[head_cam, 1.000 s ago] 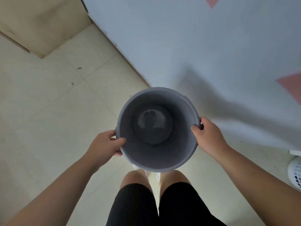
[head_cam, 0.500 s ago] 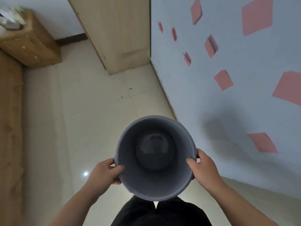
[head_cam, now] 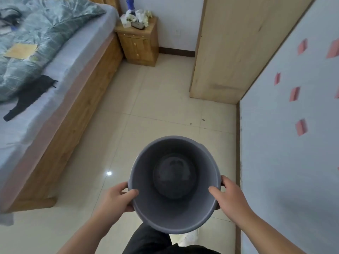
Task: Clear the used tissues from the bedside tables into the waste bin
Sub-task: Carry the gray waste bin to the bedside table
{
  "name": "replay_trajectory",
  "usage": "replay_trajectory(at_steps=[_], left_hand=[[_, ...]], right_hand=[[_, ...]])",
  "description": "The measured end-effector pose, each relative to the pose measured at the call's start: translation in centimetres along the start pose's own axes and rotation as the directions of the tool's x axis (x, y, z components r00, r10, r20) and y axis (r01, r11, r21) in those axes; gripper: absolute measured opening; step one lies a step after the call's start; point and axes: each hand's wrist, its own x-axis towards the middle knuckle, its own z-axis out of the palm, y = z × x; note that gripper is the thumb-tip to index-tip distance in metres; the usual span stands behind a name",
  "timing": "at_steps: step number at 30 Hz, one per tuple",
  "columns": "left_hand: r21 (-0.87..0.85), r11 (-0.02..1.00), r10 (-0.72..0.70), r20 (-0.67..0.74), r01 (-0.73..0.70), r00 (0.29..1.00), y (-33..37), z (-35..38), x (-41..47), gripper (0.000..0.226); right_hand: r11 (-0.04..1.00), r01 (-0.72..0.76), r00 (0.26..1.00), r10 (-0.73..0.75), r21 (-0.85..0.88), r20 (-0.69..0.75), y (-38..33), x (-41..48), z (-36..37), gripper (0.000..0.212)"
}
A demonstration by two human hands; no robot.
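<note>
The crumpled white used tissues [head_cam: 142, 17] lie on the top of the wooden bedside table [head_cam: 139, 43], by the bed's head corner. The round grey plastic waste bin [head_cam: 174, 213], empty, is carried upright. The left hand [head_cam: 117, 200] and right hand [head_cam: 229, 197] clamp its opposite rim edges, likely keeping its mouth level.

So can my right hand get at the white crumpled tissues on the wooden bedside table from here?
Probably not yet: the right hand grips the grey plastic bin, and the white crumpled tissues on the wooden bedside table lie far across open floor.
</note>
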Motion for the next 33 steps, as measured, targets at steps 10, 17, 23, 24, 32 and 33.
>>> replay_trajectory(at_steps=[10,17,23,24,32,33], left_hand=[[-0.113,0.993,-0.020,-0.039,0.015,0.999,3.6,-11.4,8.7,0.020],[-0.091,0.996,-0.019,-0.019,0.017,1.000,11.2,-14.8,15.9,0.018],[-0.038,0.998,-0.054,0.016,0.054,0.998,18.6,-16.5,23.8,0.016],[-0.033,0.997,-0.063,0.017,0.063,0.998,19.8,-17.0,24.8,0.015],[-0.161,0.986,-0.044,-0.061,0.034,0.997,27.4,-20.8,31.4,0.018],[-0.178,0.984,-0.046,-0.066,0.034,0.997,28.1,-21.4,32.3,0.019]], right_hand=[[0.990,0.054,0.996,-0.045,-0.127,0.074,-13.2,10.4,6.6,0.005],[0.997,0.011,0.999,-0.008,-0.070,0.039,-19.1,17.7,6.1,0.013],[0.999,0.016,0.998,-0.014,-0.029,0.067,-24.2,27.4,4.0,0.005],[0.999,0.019,0.997,-0.016,-0.037,0.078,-25.2,28.8,3.6,0.006],[0.992,0.091,0.986,-0.077,-0.089,0.150,-35.6,39.6,2.1,0.016],[0.990,0.097,0.985,-0.082,-0.097,0.151,-36.8,40.9,2.4,0.017]])
